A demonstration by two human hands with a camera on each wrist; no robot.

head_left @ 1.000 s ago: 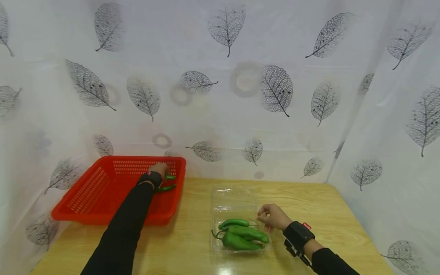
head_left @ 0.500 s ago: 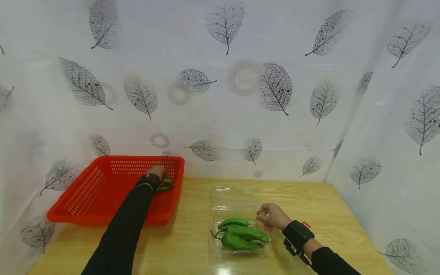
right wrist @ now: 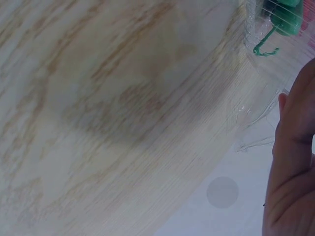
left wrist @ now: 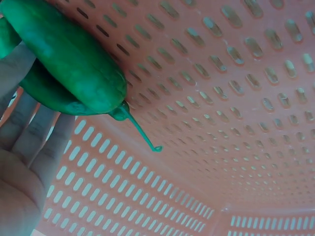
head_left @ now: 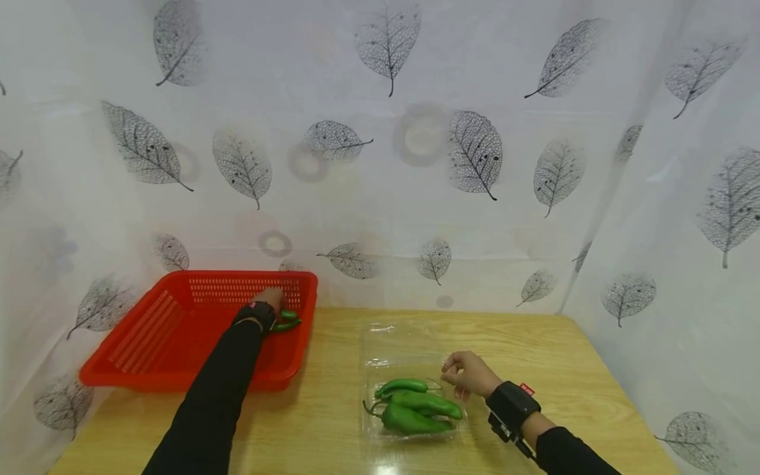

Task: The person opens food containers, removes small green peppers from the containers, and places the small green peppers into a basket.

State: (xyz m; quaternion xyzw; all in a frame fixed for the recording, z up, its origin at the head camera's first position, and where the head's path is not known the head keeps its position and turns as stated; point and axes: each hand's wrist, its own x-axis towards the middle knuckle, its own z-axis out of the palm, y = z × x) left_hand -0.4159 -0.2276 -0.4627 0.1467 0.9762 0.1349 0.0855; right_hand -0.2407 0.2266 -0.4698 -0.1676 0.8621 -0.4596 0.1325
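Observation:
My left hand reaches into the far right corner of a red slotted basket. Two green peppers lie right beside it. In the left wrist view those peppers rest against my straight fingers just above the basket floor. My right hand sits at the right rim of a clear plastic container and pinches its edge with curled fingers. Three green peppers lie in that container. The right wrist view shows my hand next to the plastic edge and one pepper stem.
The wooden table carries the basket at the back left and the container at front centre. A white curtain with leaf prints closes off the back and both sides. The container's lid lies open toward the back.
My left hand and the two peppers have sunk a little lower in the basket corner, and the peppers now lie closer together. My right hand has stayed at the container rim.

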